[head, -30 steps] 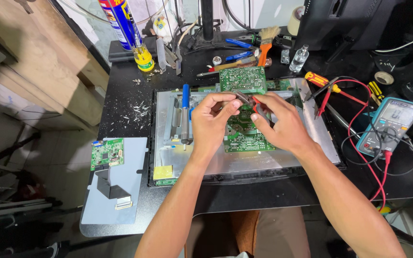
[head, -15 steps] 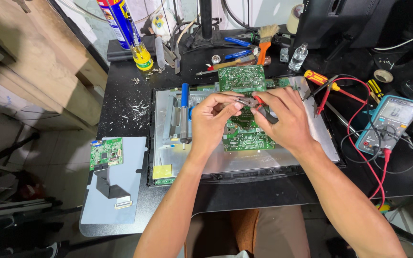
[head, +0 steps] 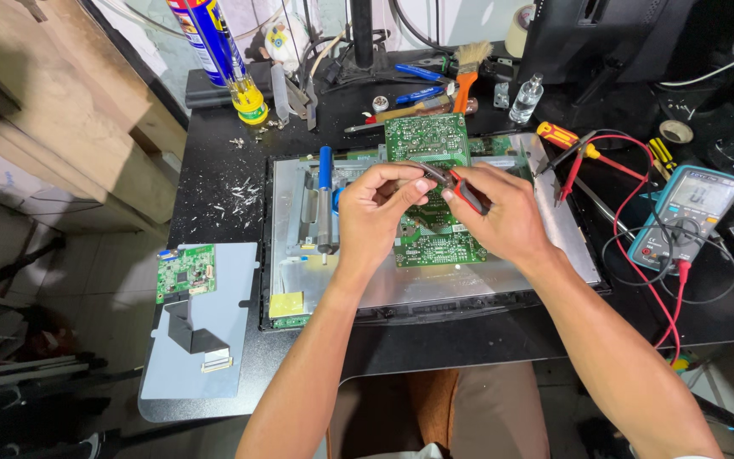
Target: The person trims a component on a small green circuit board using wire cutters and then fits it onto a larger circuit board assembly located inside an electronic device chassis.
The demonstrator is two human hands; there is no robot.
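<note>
My left hand [head: 375, 212] pinches something tiny between thumb and forefinger; what it is cannot be made out. My right hand [head: 503, 217] grips small red-handled pliers [head: 462, 189], whose jaws meet my left fingertips. Both hands hover over a green circuit board [head: 439, 246] lying on the silver metal back of a panel [head: 554, 246]. A second green board [head: 426, 138] sits at the panel's far edge. A blue-handled tool [head: 324, 200] rests on the panel just left of my left hand.
A multimeter [head: 686, 217] with red and black leads lies at right. A screwdriver [head: 567, 138], a brush [head: 467, 72], a spray can [head: 214, 42] and a small bottle [head: 527, 98] crowd the back. A small green board [head: 184, 272] on a grey sheet sits at left.
Both hands have lifted slightly and come closer together above the board; the plier jaws now touch my left fingertips.
</note>
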